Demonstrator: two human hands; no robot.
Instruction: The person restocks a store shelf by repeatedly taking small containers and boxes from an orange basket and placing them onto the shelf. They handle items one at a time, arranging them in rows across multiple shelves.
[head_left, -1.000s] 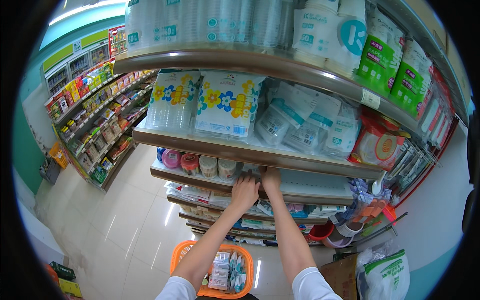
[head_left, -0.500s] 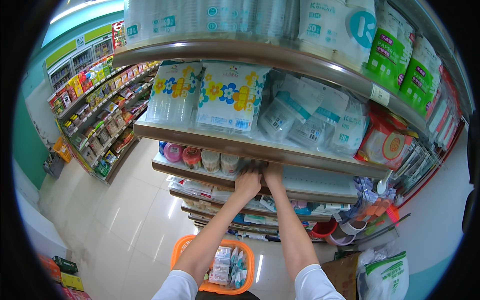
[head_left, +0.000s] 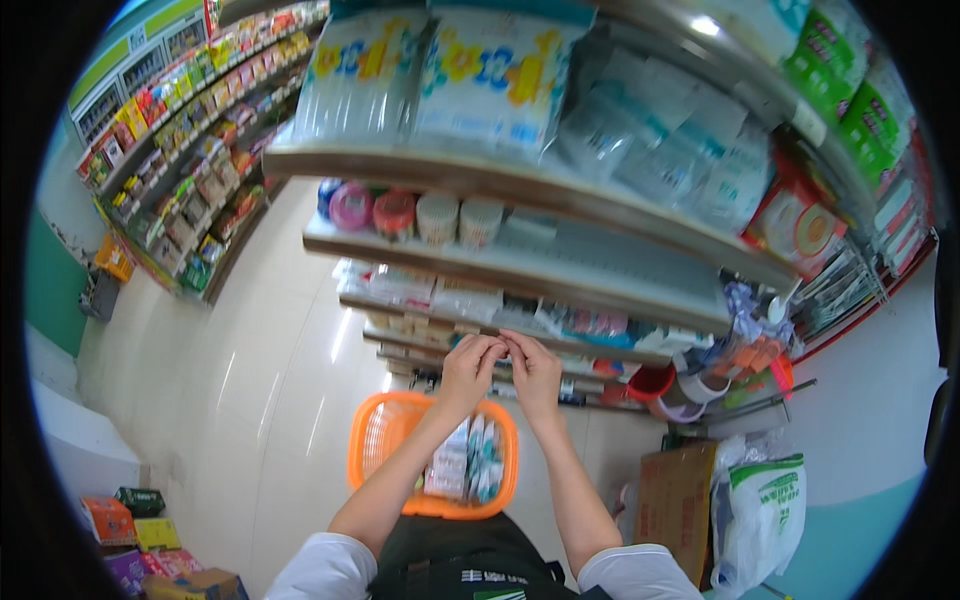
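My left hand (head_left: 468,374) and my right hand (head_left: 534,374) meet at their fingertips in front of the lower shelves, above the orange basket (head_left: 361,450). Both have their fingers bent and pressed together. Whatever is between them, if anything, is too small to make out. Small white packs (head_left: 447,462) and teal-and-white packs (head_left: 487,462) lie in the basket's right part. Farther up, two pale round tubs (head_left: 437,220) stand beside a red-lidded tub (head_left: 394,214) and a pink one (head_left: 351,207) at the left of a shelf (head_left: 620,270).
Clear-wrapped cup packs with flower prints (head_left: 490,85) fill the shelf above. A red bucket (head_left: 651,381), a cardboard box (head_left: 672,495) and a white-and-green bag (head_left: 765,515) stand at the right. Stocked shelves (head_left: 190,150) run along the far left, with colourful boxes (head_left: 108,520) below.
Both hands have drawn back off the shelf with the tubs, down toward me, and now touch at the fingertips. My view has tipped downward, showing more of the basket.
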